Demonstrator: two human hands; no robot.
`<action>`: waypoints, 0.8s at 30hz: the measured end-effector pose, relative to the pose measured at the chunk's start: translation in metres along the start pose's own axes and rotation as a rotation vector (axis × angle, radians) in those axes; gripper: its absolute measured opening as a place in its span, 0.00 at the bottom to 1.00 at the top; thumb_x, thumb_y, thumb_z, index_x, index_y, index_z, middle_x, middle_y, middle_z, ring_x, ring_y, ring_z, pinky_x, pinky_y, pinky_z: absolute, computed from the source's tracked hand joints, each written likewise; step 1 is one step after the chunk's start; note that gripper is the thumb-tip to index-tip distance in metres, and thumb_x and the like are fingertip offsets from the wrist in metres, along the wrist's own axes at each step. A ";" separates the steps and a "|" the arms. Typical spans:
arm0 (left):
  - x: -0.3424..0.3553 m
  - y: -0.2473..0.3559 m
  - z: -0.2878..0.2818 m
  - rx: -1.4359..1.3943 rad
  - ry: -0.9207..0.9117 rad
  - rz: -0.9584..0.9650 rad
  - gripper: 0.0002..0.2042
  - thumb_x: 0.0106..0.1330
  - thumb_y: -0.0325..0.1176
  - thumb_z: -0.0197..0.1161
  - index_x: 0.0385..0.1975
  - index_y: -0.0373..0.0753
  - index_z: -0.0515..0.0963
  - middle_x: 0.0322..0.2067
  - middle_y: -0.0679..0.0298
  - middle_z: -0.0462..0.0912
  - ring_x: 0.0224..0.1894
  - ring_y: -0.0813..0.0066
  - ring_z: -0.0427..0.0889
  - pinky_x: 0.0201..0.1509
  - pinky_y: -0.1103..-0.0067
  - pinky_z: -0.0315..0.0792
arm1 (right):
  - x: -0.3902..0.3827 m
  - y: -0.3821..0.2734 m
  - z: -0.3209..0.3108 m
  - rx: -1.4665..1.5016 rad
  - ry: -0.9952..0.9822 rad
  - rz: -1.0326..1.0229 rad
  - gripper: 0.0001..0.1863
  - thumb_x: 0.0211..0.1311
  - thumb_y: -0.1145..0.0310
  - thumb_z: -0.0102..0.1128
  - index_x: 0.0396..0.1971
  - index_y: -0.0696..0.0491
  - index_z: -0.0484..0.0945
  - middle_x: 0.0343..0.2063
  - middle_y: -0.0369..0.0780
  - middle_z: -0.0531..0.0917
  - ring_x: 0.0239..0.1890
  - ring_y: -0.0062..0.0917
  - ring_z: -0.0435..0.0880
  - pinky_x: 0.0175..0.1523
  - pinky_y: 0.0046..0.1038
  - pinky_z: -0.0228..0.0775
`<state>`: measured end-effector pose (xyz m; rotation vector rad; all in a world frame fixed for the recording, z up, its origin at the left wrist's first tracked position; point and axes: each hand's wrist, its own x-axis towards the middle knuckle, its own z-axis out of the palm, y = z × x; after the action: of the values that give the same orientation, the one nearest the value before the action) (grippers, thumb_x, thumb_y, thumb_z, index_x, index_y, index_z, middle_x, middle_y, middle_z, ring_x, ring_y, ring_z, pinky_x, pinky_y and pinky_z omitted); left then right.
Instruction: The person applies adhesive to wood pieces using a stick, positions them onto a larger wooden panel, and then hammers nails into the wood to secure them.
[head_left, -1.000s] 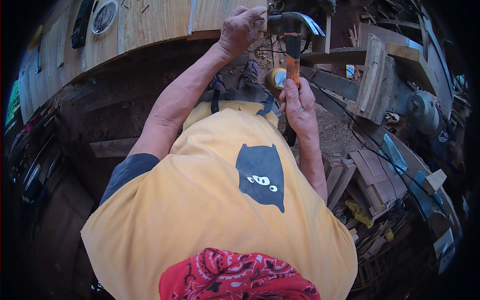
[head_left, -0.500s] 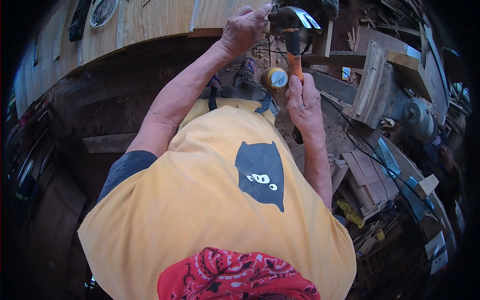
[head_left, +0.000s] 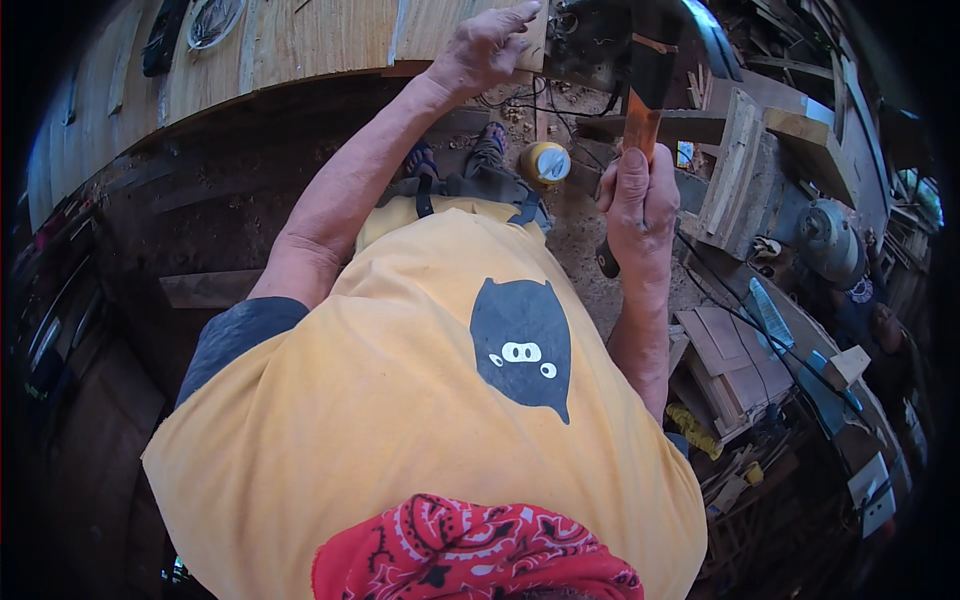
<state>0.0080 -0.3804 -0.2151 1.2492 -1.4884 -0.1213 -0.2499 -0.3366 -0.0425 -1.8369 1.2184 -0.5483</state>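
Note:
My right hand [head_left: 643, 205] is wrapped around the orange and black handle of a hammer [head_left: 642, 125]. The hammer is raised to the right of the wooden board's end, its shiny claw tilted up and right at the top edge. My left hand [head_left: 485, 52] rests at the right end of the wide pale wooden board [head_left: 320, 35]. Its index finger stretches along the board's end, with the thumb apart below it. No object shows clearly between those fingers; a small nail there would be hard to make out.
A yellow container with a pale top [head_left: 547, 162] stands on the shavings-strewn floor near my feet. To the right are a thick wooden block [head_left: 735, 175], a grey motor [head_left: 832, 240], black cables, stacked boards [head_left: 735, 355] and scraps. A round clear container [head_left: 213, 22] lies on the board.
The hammer has swung away to the right and up from beside my left fingers. My right hand moved right with it. My left hand shifted slightly and its fingers spread.

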 end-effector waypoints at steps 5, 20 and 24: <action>0.044 -0.052 0.024 0.328 -0.077 -0.080 0.23 0.68 0.31 0.61 0.64 0.38 0.76 0.56 0.48 0.81 0.61 0.48 0.78 0.66 0.57 0.71 | -0.007 -0.019 -0.011 0.067 -0.008 -0.044 0.22 0.84 0.49 0.45 0.46 0.55 0.74 0.26 0.32 0.75 0.22 0.12 0.71 0.27 0.19 0.64; 0.057 -0.067 0.055 0.650 -0.334 -0.266 0.29 0.71 0.45 0.54 0.72 0.43 0.67 0.73 0.45 0.63 0.78 0.42 0.55 0.76 0.38 0.45 | -0.014 0.007 0.006 0.066 0.023 -0.081 0.20 0.82 0.52 0.50 0.38 0.56 0.72 0.21 0.40 0.77 0.22 0.26 0.78 0.30 0.32 0.71; 0.055 -0.063 0.055 0.637 -0.357 -0.299 0.31 0.72 0.46 0.54 0.73 0.43 0.66 0.75 0.45 0.61 0.79 0.42 0.53 0.78 0.38 0.42 | 0.016 0.019 0.029 -0.561 -0.169 0.155 0.22 0.82 0.49 0.49 0.37 0.56 0.72 0.21 0.41 0.77 0.22 0.30 0.80 0.30 0.35 0.72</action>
<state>0.0155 -0.4771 -0.2403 2.0482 -1.6993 -0.0701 -0.2316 -0.3423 -0.0759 -2.1634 1.4810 0.0503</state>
